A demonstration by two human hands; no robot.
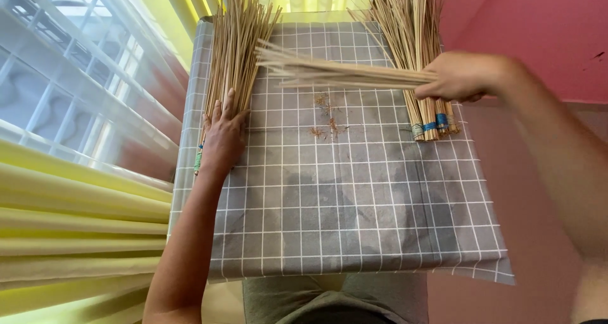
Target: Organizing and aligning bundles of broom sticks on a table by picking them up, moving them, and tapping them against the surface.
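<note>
Sorting thin sticks on a checked cloth
Right hand point(464, 76) grips a stick bunch point(335, 73) pointing left; left hand point(223, 136) lies flat, open, on another pile point(234, 52).

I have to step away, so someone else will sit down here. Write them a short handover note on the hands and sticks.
Left hand: flat on the loose pile of thin tan sticks at the left edge of the grey checked cloth.
Right hand: gripping a small bunch of tan sticks, tips pointing left.
Done: tied bundles with blue bands lie at the right.
Left: the loose pile is unbundled; small debris sits mid-cloth.
</note>
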